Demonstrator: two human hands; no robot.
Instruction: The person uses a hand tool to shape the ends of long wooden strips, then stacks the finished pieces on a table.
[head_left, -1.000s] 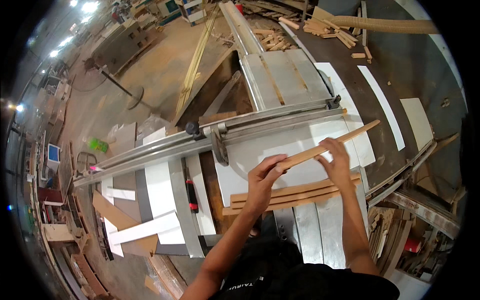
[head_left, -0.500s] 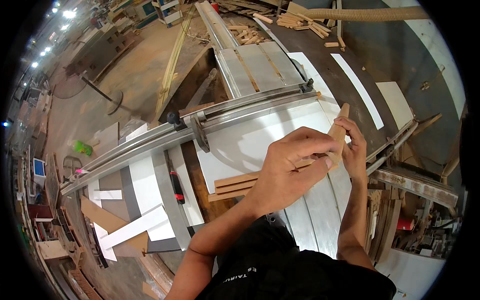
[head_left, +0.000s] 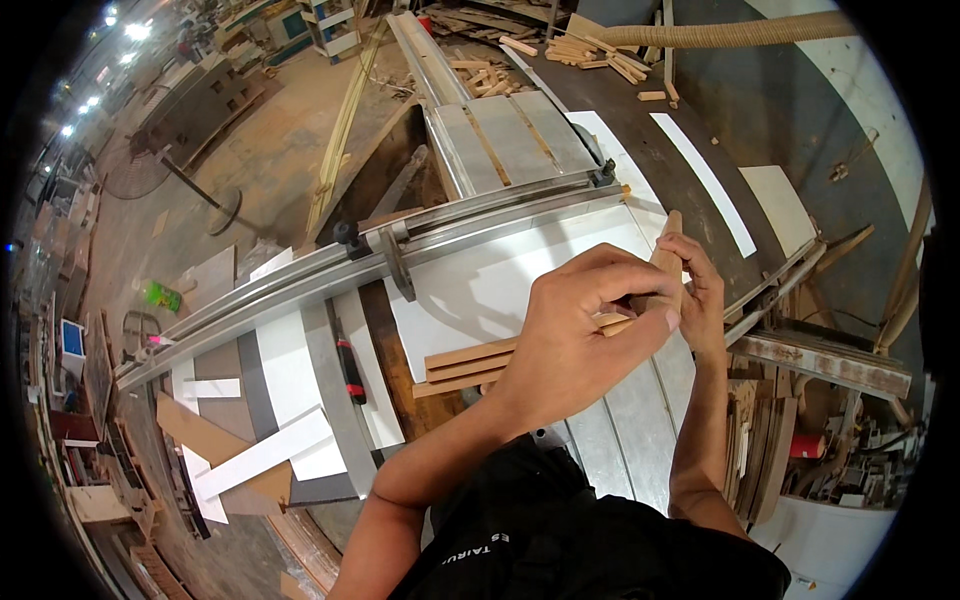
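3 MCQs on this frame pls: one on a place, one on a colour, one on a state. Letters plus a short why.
1. Where do the stacked wood strips lie?
A. on the white table panel
B. on the floor
C. atop the dust hose

2. What colour is the bottle on the floor at left?
A. blue
B. green
C. white

3. What is the left hand doing?
A. resting flat and open on the table
B. hanging at the side
C. closed on a wooden stick, which the right hand also holds

Key: 1 A, the strips rest on the white panel near the person. 2 B, the bottle is bright green. 3 C, fingers of both hands curl around the stick.
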